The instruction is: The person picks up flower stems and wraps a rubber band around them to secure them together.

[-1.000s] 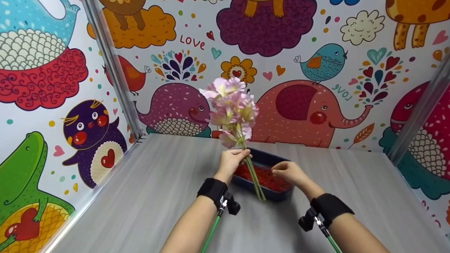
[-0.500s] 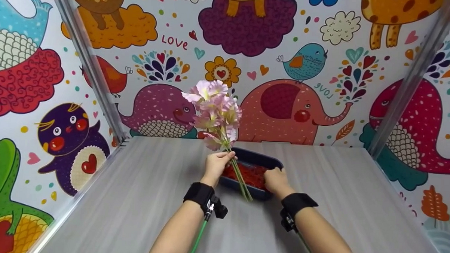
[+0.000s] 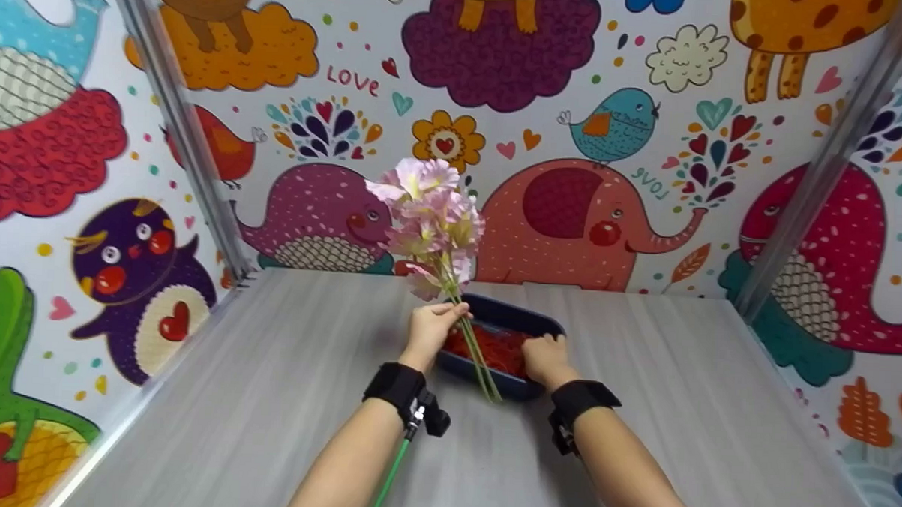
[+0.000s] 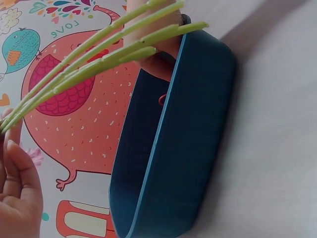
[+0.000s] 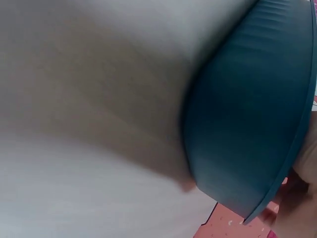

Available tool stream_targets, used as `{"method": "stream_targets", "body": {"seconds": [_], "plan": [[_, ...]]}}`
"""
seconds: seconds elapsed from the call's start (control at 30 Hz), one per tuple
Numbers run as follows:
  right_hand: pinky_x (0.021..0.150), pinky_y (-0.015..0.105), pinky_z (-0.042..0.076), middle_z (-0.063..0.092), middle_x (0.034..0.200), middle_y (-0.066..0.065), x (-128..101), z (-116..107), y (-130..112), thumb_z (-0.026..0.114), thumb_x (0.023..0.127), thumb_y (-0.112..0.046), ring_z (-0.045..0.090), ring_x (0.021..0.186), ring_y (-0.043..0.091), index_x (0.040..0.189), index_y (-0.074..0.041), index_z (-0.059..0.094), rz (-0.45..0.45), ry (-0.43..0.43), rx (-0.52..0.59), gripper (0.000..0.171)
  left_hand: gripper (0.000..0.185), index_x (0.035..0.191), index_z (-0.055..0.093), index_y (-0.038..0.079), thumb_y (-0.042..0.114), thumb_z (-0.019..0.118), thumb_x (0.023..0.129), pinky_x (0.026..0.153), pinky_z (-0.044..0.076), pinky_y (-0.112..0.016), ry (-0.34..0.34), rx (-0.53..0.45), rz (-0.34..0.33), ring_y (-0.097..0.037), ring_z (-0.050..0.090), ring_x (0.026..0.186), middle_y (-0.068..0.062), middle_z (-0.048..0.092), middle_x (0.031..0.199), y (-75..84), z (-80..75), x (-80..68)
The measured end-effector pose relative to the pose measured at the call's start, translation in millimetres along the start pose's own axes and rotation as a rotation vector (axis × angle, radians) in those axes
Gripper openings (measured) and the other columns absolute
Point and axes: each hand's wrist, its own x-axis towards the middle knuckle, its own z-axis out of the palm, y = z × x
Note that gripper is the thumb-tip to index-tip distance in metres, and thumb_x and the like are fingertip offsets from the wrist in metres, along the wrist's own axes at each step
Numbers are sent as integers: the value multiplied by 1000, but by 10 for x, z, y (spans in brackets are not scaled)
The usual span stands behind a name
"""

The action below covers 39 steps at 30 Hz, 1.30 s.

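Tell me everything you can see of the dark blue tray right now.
The dark blue tray is a shallow oblong dish with rounded corners and smooth, plastic-looking walls. It sits flat on the grey table near the back wall and holds red shredded filling. The right hand rests on its near right rim. Green flower stems, held by the left hand, cross above it.

Green stems [image 4: 94,57] slant from the left hand [image 4: 17,198] over the blue tray [image 4: 188,134].
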Motion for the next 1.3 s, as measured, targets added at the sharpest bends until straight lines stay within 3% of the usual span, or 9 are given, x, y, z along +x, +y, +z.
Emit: {"method": "stream_targets", "body": {"seconds": [0.1, 0.2, 0.27, 0.33, 0.53, 0.7, 0.97, 1.13, 1.3], "plan": [[74, 43, 33, 68, 81, 15, 62, -33, -90, 62, 86, 3, 55, 81, 34, 70, -8, 67, -13, 14, 9, 20, 27, 92, 74, -10, 17, 70, 89, 52, 37, -17, 1, -1, 6, -8, 49, 55, 1, 66, 64, 155, -83, -45], [74, 43, 33, 69, 79, 13, 99, -34, -138, 64, 85, 0, 55, 81, 33, 70, -10, 70, -22, 35, 20, 20, 29, 93, 73, -10, 19, 71, 89, 51, 36, -17, 4, 7, 7, -8, 48, 55, 2, 64, 63, 188, -121, -37], [73, 43, 32, 68, 78, 13, 109, -28, -164, 64, 85, 1, 55, 79, 34, 68, -9, 69, -32, 41, 28, 20, 29, 93, 74, -8, 20, 71, 89, 51, 36, -17, 12, 35, 6, -8, 49, 54, 1, 65, 63, 187, -146, -31], [73, 44, 34, 68, 77, 13, 119, -17, -185, 64, 84, 2, 56, 78, 34, 66, -9, 68, -41, 55, 35, 21, 29, 92, 76, -5, 23, 72, 88, 52, 37, -17, 20, 57, 12, -6, 49, 54, 2, 68, 65, 88, -172, 35], [76, 47, 38, 69, 74, 10, 150, -18, -221, 68, 82, -1, 59, 78, 34, 66, -11, 70, -60, 112, 84, 19, 27, 94, 76, -4, 22, 71, 89, 55, 40, -17, 28, 92, 6, -5, 50, 55, -4, 73, 74, 83, -231, 29], [81, 51, 41, 72, 79, 8, 142, -57, -114, 77, 77, -11, 61, 84, 35, 75, -13, 76, -56, 141, 71, 3, 25, 94, 75, -7, 18, 70, 89, 55, 41, -16, 30, 50, 4, -6, 51, 57, -5, 73, 74, 68, -158, 29], [87, 60, 39, 72, 73, 5, -3, -192, 179, 78, 76, -11, 63, 77, 33, 70, -10, 75, -65, 218, 133, 6, 26, 92, 75, -8, 18, 71, 89, 53, 40, -16, 10, 25, 6, -6, 49, 55, -4, 72, 70, -21, 41, 12], [88, 62, 37, 73, 78, 6, -63, -366, 269, 77, 79, -16, 62, 81, 33, 77, -9, 76, -82, 248, 177, 7, 25, 90, 74, -9, 16, 71, 88, 50, 35, -17, 48, 28, 10, -9, 47, 54, 3, 65, 62, -41, 30, 13], [82, 55, 36, 73, 81, 9, -118, -584, 339, 76, 81, -19, 60, 82, 34, 80, -9, 77, -73, 279, 206, 11, 24, 88, 75, -7, 17, 72, 88, 50, 34, -17, 68, 39, 9, -10, 47, 54, 5, 62, 59, -33, -10, 11]]}}
